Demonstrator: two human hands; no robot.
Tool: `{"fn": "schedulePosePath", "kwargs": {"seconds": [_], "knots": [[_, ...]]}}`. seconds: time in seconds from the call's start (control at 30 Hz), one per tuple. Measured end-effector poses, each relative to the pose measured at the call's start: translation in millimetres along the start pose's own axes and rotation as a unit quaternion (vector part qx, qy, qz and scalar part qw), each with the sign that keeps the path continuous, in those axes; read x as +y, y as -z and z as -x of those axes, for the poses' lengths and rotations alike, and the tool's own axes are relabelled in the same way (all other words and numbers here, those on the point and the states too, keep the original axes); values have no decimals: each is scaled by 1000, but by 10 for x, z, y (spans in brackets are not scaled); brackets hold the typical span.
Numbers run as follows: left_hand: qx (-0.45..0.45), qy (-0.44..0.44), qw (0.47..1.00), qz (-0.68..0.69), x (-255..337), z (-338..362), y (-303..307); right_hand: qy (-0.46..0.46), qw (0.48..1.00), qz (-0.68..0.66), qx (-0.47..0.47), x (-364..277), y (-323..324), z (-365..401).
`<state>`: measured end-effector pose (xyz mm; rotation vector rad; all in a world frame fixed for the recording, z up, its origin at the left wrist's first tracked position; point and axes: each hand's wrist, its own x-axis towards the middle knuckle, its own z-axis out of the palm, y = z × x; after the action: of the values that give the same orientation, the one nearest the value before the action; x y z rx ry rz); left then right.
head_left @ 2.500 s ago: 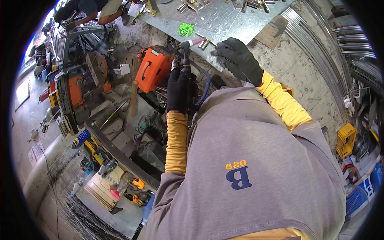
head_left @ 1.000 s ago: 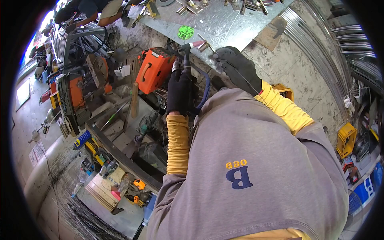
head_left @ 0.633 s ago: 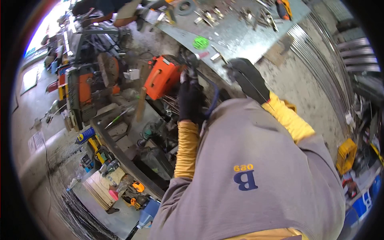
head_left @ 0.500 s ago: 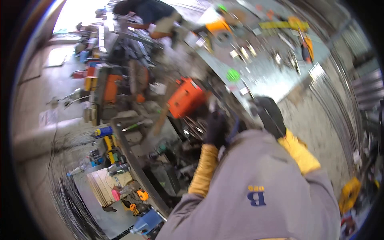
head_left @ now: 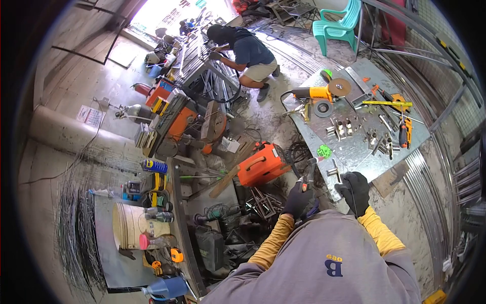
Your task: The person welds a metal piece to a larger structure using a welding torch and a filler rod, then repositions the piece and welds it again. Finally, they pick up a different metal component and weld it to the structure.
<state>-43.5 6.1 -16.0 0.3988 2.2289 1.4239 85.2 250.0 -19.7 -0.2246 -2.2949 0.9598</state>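
Note:
My left hand point(head_left: 298, 198), in a dark glove, is closed around a welding torch point(head_left: 310, 172) with a pinkish nozzle pointing up toward the metal table point(head_left: 309, 129). My right hand point(head_left: 354, 191), also gloved, is at the table's near corner, its fingers closed on a thin wire rod point(head_left: 356, 212). Just beyond it, a small T-shaped steel piece point(head_left: 334, 171) lies on the table. A bright green disc-like item point(head_left: 324, 151) sits near the torch tip.
An angle grinder point(head_left: 316, 92), a yellow ruler point(head_left: 387, 103) and several small metal parts point(head_left: 340, 128) lie on the table. An orange machine point(head_left: 261, 164) stands to the left. Farther off, a person point(head_left: 250, 53) bends over a rack; a green chair point(head_left: 338, 28) stands behind.
My view has steadied and tilted up, bringing the chair and the whole bending person into sight. Both hands sit lower in view; the torch and T-shaped piece now show clearly.

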Motion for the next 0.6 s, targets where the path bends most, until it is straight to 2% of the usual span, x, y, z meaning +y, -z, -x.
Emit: {"fn": "schedulePosePath", "kwargs": {"seconds": [0.1,0.23,0.3,0.6], "knots": [[0,22,1000,0,-22,-23,11,15,1000,0,-26,-22,11,-54],[33,-6,999,-6,78,9,45,26,999,36,-26,150,-97,-15],[30,63,996,52,254,101,119,10,999,44,-5,148,-120,22],[9,52,998,44,68,135,364,2,1000,11,12,-40,-156,28]]}}
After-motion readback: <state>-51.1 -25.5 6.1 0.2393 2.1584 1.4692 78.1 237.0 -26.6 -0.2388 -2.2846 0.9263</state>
